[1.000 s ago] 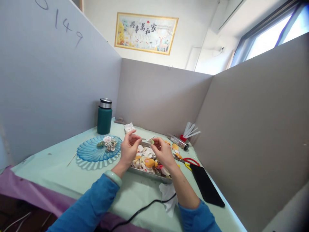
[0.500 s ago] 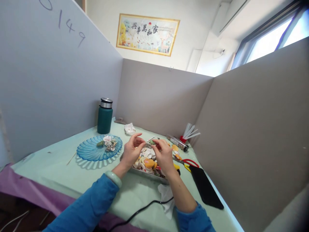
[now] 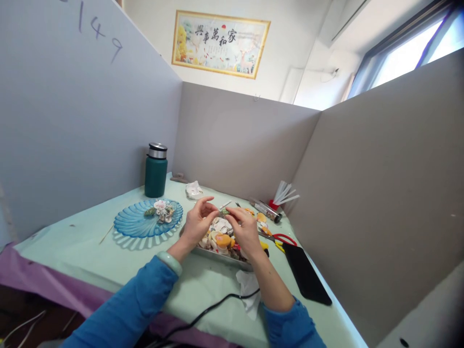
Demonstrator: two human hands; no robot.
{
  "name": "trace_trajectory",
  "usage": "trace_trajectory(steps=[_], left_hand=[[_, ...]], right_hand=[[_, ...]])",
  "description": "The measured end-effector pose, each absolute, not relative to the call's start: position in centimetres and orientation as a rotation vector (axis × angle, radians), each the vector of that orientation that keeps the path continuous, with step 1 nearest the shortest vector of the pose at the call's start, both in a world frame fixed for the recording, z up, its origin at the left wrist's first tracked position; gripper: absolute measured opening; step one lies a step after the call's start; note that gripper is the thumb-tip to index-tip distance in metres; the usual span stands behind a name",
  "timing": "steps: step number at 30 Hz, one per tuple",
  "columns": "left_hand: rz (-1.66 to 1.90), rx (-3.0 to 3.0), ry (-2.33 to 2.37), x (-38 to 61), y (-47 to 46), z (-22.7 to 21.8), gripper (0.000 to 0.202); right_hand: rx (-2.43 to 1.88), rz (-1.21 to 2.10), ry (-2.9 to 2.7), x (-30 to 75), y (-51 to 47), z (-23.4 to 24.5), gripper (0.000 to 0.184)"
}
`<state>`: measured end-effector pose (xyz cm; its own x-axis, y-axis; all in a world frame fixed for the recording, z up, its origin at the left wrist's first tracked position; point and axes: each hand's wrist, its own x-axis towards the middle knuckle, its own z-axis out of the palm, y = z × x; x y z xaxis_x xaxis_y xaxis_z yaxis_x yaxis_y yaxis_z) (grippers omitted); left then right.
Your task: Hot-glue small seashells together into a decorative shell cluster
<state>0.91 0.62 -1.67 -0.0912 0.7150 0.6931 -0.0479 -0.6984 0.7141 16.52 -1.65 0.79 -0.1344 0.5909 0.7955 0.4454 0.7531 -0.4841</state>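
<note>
A small green piece that looks like a shell (image 3: 224, 211) is pinched between the fingertips of both hands, partly hidden by them. My left hand (image 3: 197, 223) closes on it from the left with thumb and index finger. From the right, my right hand (image 3: 246, 231) grips it the same way. Below the hands sits a metal tray (image 3: 221, 258) heaped with white, cream and orange shells (image 3: 224, 240). To the left, a blue scalloped glass plate (image 3: 130, 222) bears a cluster of shells (image 3: 164, 211) with a white flower-like piece and a green one.
A green bottle (image 3: 155, 174) stands behind the plate. On the right lie scissors (image 3: 284, 239), a black phone-like slab (image 3: 306, 273), a clear tube (image 3: 268, 211) and white sticks (image 3: 284, 194) in a red holder. A black cord (image 3: 213, 307) crosses the front by crumpled tissue (image 3: 249, 292). Grey partitions enclose the table.
The view has tilted slightly down. Between my fingertips the green piece shows more clearly; both hands keep nearly the same place over the tray.
</note>
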Motion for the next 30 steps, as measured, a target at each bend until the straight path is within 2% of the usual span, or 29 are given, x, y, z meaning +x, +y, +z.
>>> trace_trajectory(steps=[9,23,30], left_hand=[[1.767,1.45,0.539,1.2,0.8,-1.6,0.046],[1.755,1.434,0.639,1.1,0.5,-1.5,0.047],[1.764,1.419,0.707,1.2,0.4,-1.3,0.043]], right_hand=[[-0.849,0.28,-1.739,16.2,-1.8,0.5,0.018],[-0.873,0.249,-1.742,15.9,-1.8,0.0,0.015],[-0.933,0.547,-1.604,15.7,-1.3,-0.4,0.021]])
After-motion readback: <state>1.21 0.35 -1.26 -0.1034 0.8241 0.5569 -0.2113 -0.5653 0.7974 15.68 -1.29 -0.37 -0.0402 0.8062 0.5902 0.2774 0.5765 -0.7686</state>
